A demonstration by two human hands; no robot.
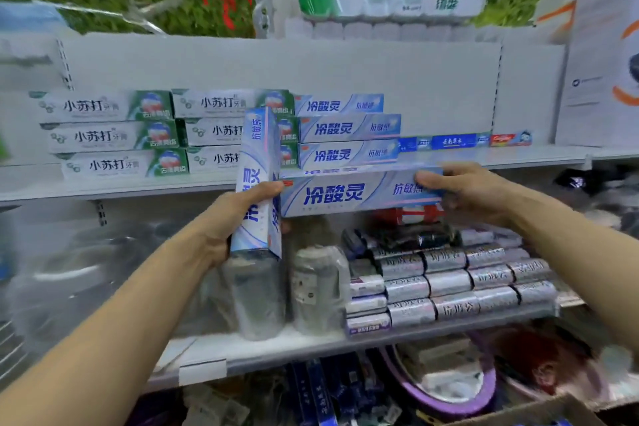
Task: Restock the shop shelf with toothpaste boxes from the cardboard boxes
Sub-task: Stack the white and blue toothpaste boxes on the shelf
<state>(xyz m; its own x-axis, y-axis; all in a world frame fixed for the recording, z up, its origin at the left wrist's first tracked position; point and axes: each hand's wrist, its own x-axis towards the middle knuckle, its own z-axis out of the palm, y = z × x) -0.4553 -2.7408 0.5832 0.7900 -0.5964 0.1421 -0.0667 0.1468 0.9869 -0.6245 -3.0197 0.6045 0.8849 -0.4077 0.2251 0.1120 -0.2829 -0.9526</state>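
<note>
Left hand (240, 218) is gripping upright blue toothpaste boxes (259, 149); right hand (466, 194) is grasping horiz. toothpaste box (345, 195) by its end, at shelf (34, 181) edge.

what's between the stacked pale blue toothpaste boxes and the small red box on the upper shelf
A low row of dark blue cardboard boxes lies in that stretch, shown in the head view.

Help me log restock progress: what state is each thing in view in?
left hand: grips upright blue box.
upright blue box: on end, held before the shelf.
right hand: grips level blue box by its right end.
level blue box: flat, held at shelf edge.
blue stack: three high on shelf.
green-and-white stacks: three high.
</note>
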